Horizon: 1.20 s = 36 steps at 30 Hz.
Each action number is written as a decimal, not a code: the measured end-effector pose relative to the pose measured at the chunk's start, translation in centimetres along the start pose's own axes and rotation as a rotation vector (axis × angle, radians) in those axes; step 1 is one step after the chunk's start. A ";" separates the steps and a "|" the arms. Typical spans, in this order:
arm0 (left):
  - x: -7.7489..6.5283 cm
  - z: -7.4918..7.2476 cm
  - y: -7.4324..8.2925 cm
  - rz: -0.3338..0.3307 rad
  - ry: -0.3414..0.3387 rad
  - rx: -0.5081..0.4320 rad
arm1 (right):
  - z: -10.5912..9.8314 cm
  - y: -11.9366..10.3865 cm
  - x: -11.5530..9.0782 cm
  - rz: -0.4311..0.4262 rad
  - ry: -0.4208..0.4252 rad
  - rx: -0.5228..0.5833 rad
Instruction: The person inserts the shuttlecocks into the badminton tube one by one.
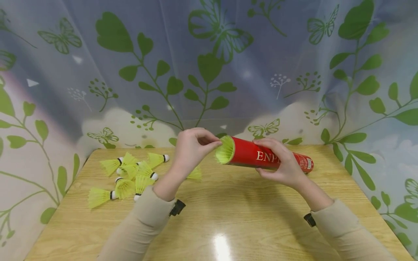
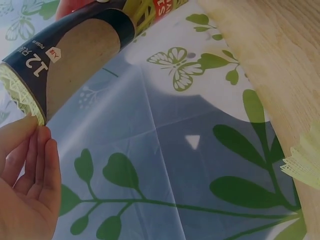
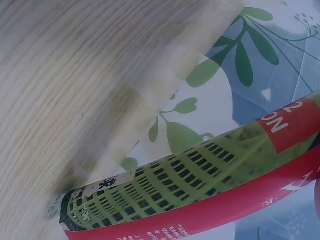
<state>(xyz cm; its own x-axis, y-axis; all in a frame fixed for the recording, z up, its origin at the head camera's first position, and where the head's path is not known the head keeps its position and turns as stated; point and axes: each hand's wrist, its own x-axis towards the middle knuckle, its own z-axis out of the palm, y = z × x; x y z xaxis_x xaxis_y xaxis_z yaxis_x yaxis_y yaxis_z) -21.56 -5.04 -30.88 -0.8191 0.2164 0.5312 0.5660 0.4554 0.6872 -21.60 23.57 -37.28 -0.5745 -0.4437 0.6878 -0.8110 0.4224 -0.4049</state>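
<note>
My right hand (image 1: 281, 163) grips a red shuttlecock tube (image 1: 242, 151) round its middle, with the tube tilted over the table and its far end low at the right. From the open left end sticks the yellow skirt of a shuttlecock (image 1: 224, 151); its cork is hidden inside. The thumb and fingertips of my left hand (image 1: 192, 148) pinch that skirt's edge right at the tube's mouth, as the left wrist view shows closely. In the right wrist view, a see-through strip of the tube (image 3: 175, 182) shows yellow-green netting inside.
Several yellow shuttlecocks (image 1: 141, 183) with white corks lie loosely grouped on the wooden table (image 1: 228, 210), left of my left arm. Another shuttlecock (image 1: 196, 174) lies partly hidden behind my left wrist. A leaf-patterned curtain (image 1: 163, 105) hangs around the table's back and sides.
</note>
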 end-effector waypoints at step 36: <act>-0.2 0.1 -0.9 -0.003 -0.014 -0.062 | -0.1 -0.2 -0.2 0.000 0.004 -0.008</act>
<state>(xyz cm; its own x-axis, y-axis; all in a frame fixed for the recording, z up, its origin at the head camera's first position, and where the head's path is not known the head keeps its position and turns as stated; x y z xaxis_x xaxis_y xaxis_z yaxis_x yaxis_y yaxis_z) -21.90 -5.38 -31.62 -0.8217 0.2276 0.5225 0.5680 0.4019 0.7182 -21.31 23.63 -37.23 -0.5744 -0.4407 0.6898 -0.8097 0.4291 -0.4002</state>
